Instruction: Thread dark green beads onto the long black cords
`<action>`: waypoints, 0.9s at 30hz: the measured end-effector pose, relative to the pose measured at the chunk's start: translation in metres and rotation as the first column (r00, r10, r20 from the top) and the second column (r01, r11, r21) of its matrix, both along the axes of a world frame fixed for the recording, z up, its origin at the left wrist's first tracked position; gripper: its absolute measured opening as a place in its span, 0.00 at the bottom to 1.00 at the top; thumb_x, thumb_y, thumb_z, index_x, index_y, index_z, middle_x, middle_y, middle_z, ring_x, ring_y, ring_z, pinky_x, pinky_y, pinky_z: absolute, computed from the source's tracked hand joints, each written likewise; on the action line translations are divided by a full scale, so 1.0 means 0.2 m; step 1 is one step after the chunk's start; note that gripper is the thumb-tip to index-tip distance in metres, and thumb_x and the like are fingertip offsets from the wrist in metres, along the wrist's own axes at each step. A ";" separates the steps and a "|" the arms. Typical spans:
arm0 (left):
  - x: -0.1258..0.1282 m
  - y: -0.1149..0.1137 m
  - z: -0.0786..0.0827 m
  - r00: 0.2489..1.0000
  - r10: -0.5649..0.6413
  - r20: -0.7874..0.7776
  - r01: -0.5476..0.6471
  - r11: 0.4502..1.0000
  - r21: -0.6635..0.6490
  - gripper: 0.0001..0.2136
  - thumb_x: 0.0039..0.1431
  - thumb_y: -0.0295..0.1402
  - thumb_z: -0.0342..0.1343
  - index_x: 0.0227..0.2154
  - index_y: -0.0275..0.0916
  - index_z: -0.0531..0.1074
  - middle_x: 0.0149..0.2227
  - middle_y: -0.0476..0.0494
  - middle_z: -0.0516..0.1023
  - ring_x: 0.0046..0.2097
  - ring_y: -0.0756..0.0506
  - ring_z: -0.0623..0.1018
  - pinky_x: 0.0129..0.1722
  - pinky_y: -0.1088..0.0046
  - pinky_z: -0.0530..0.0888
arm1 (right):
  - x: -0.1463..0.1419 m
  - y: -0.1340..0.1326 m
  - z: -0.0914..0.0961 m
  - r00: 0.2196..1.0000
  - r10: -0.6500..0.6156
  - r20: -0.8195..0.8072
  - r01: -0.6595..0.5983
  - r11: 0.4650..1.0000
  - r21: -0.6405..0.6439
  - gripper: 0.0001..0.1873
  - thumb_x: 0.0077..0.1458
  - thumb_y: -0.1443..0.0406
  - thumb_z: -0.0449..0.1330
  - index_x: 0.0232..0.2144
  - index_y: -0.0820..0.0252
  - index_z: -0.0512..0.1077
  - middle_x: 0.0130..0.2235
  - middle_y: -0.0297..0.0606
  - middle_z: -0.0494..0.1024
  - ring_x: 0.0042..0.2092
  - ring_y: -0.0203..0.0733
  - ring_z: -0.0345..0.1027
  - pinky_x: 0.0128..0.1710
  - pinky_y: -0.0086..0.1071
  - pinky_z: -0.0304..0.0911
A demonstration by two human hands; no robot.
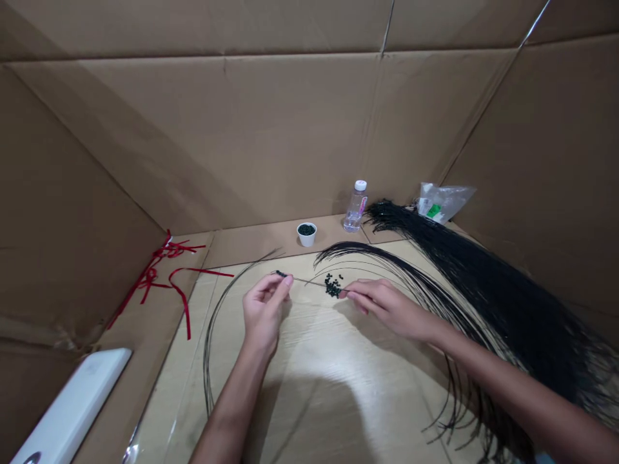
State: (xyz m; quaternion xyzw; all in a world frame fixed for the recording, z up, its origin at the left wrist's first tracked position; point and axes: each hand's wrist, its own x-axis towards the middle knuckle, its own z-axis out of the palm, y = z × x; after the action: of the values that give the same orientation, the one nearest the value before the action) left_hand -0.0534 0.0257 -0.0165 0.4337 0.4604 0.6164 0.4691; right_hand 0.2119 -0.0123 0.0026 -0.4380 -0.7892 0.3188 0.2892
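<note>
The left hand [264, 312] was closed to a narrow pinch, thumb and fingertips gripping one end of a thin, dark, straight strand [309, 281]. The right hand [387, 309] pinched the other end in the same narrow way, so the strand ran taut between them. A small heap of glossy black beads [333, 287] lay just beneath it on a pale wood-grain board [314, 393]. A long, thick bundle of black fibres [488, 309] swept across the right side, and a looser black arc of fibres [358, 249] curved behind the hands. Farther back stood a small white cup of dark beads [306, 235], a clear plastic bottle with a white cap [355, 207] and a crumpled clear plastic bag [442, 201], while loose red ribbon [203, 271] lay on the left, before brown cardboard walls [242, 129]
</note>
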 end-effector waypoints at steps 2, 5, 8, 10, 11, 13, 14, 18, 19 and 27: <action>-0.02 0.01 0.03 0.997 0.010 0.073 -0.009 1.000 -0.012 0.13 0.47 0.40 0.77 0.29 0.38 0.82 0.25 0.51 0.74 0.27 0.51 0.69 0.28 0.76 0.67 | 0.08 0.00 0.06 0.999 0.005 0.044 -0.004 1.000 -0.026 0.23 0.79 0.54 0.49 0.46 0.59 0.80 0.32 0.35 0.76 0.35 0.42 0.70 0.40 0.33 0.62; -0.05 0.03 0.07 0.980 0.021 0.199 -0.018 1.000 -0.020 0.15 0.45 0.39 0.78 0.27 0.37 0.80 0.26 0.52 0.72 0.27 0.53 0.68 0.27 0.78 0.66 | 0.19 -0.03 0.15 0.997 0.002 0.081 0.004 0.997 -0.076 0.26 0.79 0.51 0.48 0.47 0.60 0.81 0.30 0.34 0.72 0.34 0.41 0.68 0.39 0.32 0.61; -0.09 0.05 0.08 0.945 0.034 0.325 -0.029 0.999 -0.022 0.15 0.43 0.37 0.79 0.26 0.36 0.79 0.28 0.52 0.72 0.28 0.55 0.67 0.28 0.81 0.67 | 0.28 -0.08 0.23 0.996 0.003 0.094 0.011 0.989 -0.148 0.28 0.78 0.48 0.49 0.47 0.60 0.82 0.29 0.34 0.71 0.33 0.41 0.66 0.37 0.32 0.60; -0.12 0.07 0.08 0.921 0.047 0.388 -0.035 0.999 -0.036 0.16 0.42 0.36 0.80 0.27 0.36 0.79 0.29 0.52 0.72 0.28 0.55 0.67 0.28 0.82 0.67 | 0.33 -0.11 0.27 0.994 -0.005 0.110 0.026 0.981 -0.191 0.29 0.77 0.46 0.50 0.47 0.60 0.82 0.30 0.34 0.72 0.34 0.41 0.66 0.38 0.32 0.60; -0.13 0.08 0.08 0.909 0.052 0.413 -0.038 0.998 -0.043 0.16 0.42 0.36 0.80 0.28 0.36 0.79 0.29 0.52 0.73 0.28 0.55 0.67 0.28 0.82 0.68 | 0.35 -0.13 0.28 0.993 -0.011 0.118 0.035 0.977 -0.209 0.29 0.77 0.46 0.50 0.46 0.60 0.82 0.31 0.35 0.72 0.34 0.41 0.66 0.38 0.32 0.60; -0.15 0.09 0.08 0.888 0.057 0.457 -0.042 0.998 -0.044 0.15 0.43 0.35 0.79 0.29 0.36 0.80 0.30 0.52 0.73 0.28 0.55 0.66 0.27 0.83 0.68 | 0.39 -0.15 0.30 0.991 -0.025 0.128 0.056 0.969 -0.239 0.29 0.76 0.45 0.51 0.44 0.60 0.82 0.32 0.35 0.73 0.34 0.41 0.65 0.38 0.32 0.60; -0.17 0.10 0.09 0.877 0.059 0.478 -0.044 0.998 -0.041 0.14 0.44 0.34 0.79 0.30 0.36 0.80 0.30 0.52 0.73 0.28 0.56 0.66 0.26 0.83 0.68 | 0.41 -0.16 0.30 0.991 -0.028 0.129 0.061 0.965 -0.256 0.29 0.76 0.45 0.52 0.44 0.60 0.82 0.31 0.35 0.72 0.34 0.41 0.65 0.37 0.32 0.59; -0.23 0.12 0.11 0.835 0.050 0.548 -0.047 0.999 -0.020 0.11 0.49 0.30 0.76 0.31 0.36 0.79 0.30 0.52 0.73 0.27 0.56 0.66 0.25 0.84 0.69 | 0.48 -0.19 0.31 0.998 0.005 0.069 0.021 0.924 -0.382 0.29 0.75 0.45 0.53 0.43 0.62 0.81 0.30 0.33 0.70 0.34 0.40 0.63 0.37 0.31 0.60; -0.24 0.12 0.12 0.823 0.044 0.567 -0.043 0.999 -0.015 0.10 0.51 0.29 0.75 0.31 0.36 0.79 0.30 0.52 0.73 0.27 0.56 0.66 0.25 0.84 0.69 | 0.49 -0.20 0.31 0.999 0.021 0.030 -0.006 0.908 -0.418 0.28 0.75 0.45 0.54 0.42 0.62 0.80 0.29 0.33 0.70 0.33 0.39 0.64 0.38 0.31 0.60; -0.30 0.16 0.13 0.707 0.039 0.707 -0.019 0.999 -0.036 0.03 0.65 0.26 0.63 0.35 0.38 0.76 0.29 0.51 0.74 0.25 0.56 0.67 0.23 0.83 0.69 | 0.48 -0.24 0.40 0.907 0.073 -0.414 -0.295 0.812 -0.503 0.23 0.76 0.51 0.59 0.35 0.64 0.77 0.22 0.30 0.72 0.22 0.32 0.59 0.31 0.29 0.59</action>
State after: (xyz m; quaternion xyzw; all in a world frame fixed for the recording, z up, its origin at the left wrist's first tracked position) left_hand -0.1143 0.0568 0.0090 0.1513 0.2605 0.7367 0.6054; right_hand 0.3072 -0.0603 0.0820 -0.3533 -0.6315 0.6384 0.2622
